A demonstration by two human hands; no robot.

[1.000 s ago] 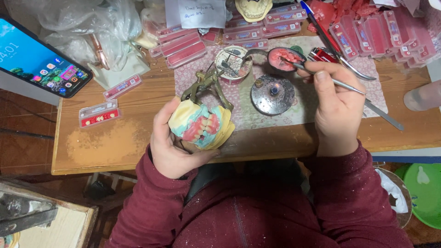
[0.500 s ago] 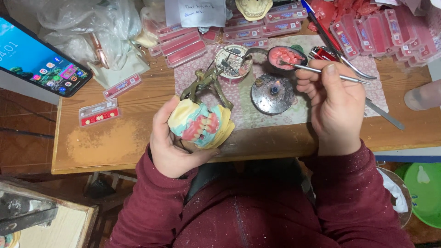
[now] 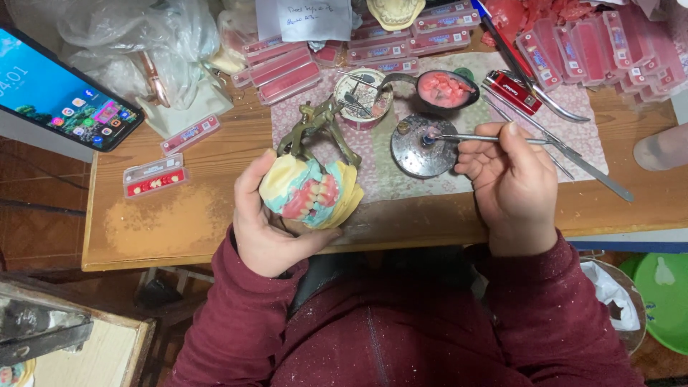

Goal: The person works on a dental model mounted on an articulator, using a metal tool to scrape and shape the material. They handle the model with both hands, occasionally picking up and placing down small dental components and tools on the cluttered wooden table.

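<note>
At the tabletop's [image 3: 215, 222] near edge, the left hand [image 3: 269, 215] grips a dental model [image 3: 309, 190], teeth partly set; right hand [image 3: 510, 183] fingers pinch a metal tool [image 3: 487, 139] touching a round burner [image 3: 424, 147].

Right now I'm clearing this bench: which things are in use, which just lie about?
In use: left hand holding dental model; right hand holding metal tool, tip at round metal dish.

Lying about: phone, lighter, red tooth strips, plastic bags.
</note>
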